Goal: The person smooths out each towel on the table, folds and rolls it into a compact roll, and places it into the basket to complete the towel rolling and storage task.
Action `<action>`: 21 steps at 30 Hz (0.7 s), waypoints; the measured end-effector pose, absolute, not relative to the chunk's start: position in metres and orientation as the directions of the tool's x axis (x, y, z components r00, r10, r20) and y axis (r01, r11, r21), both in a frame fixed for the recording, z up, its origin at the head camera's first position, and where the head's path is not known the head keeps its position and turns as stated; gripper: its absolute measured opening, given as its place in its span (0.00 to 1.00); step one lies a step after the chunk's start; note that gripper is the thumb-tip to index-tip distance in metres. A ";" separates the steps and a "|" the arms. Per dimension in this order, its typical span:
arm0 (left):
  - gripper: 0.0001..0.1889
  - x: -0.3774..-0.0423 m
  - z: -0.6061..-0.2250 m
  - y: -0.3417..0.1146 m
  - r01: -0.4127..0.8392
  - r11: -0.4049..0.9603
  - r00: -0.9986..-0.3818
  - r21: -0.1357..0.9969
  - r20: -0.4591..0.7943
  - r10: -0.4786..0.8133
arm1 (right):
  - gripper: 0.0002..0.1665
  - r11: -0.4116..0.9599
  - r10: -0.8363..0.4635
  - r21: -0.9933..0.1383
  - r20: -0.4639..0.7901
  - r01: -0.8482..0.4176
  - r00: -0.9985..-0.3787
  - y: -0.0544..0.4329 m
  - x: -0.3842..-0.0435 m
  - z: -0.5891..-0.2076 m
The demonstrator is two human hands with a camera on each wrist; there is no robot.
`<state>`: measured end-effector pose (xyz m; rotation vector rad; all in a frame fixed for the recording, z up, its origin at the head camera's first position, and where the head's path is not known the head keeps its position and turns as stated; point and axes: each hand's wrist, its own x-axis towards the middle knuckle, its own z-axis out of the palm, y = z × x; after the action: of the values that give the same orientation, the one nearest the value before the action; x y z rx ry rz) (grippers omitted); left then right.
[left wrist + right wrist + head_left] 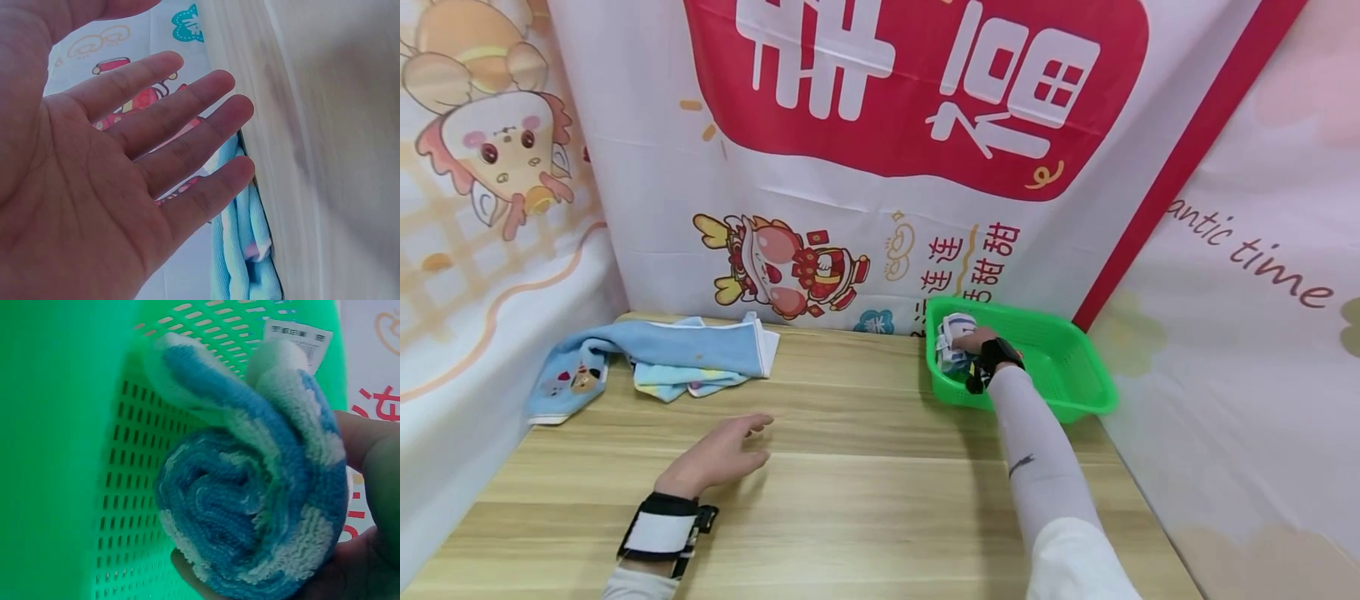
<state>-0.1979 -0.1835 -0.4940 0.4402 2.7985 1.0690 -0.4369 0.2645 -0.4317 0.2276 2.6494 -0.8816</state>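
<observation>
A rolled blue-and-white towel (212, 500) lies inside the left end of a green plastic basket (1075, 367). My right hand (973, 340) grips this roll; the right wrist view shows the fingers (369, 444) around its side and a white label tag on it. Over the wooden table, my left hand (718, 457) hovers with fingers extended and slightly spread, holding nothing. The left wrist view shows the palm of that left hand (94, 187). Nearest to it, at the table's back left, lies a loosely folded light-blue towel (700, 346) with printed animal figures.
The wooden table (850, 500) meets a printed cloth backdrop (880, 200) at its rear edge. Printed cloth walls stand at left and right. The basket's perforated side walls rise around the rolled towel, near the right wall (1240, 400).
</observation>
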 end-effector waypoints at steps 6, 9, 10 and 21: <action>0.29 -0.194 -0.498 -0.186 0.243 0.695 -0.945 0.677 0.005 0.326 | 0.34 0.856 0.022 -0.463 -0.409 0.229 -0.912 0.258 -0.417 -0.416; 0.29 -0.193 -0.499 -0.187 0.252 0.696 -0.943 0.672 0.009 0.333 | 0.38 0.898 0.004 -0.398 -0.420 0.189 -0.907 0.254 -0.411 -0.411; 0.29 -0.193 -0.498 -0.187 0.259 0.697 -0.942 0.668 0.014 0.337 | 0.40 0.907 0.005 -0.380 -0.419 0.181 -0.908 0.253 -0.412 -0.412; 0.29 -0.195 -0.502 -0.190 0.264 0.694 -0.939 0.670 0.014 0.343 | 0.29 0.921 0.043 -0.328 -0.455 0.212 -0.889 0.256 -0.432 -0.436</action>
<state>-0.1955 -0.1903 -0.5015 0.5007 2.7876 1.0757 -0.4317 0.2561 -0.4364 0.1844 2.6301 -0.5174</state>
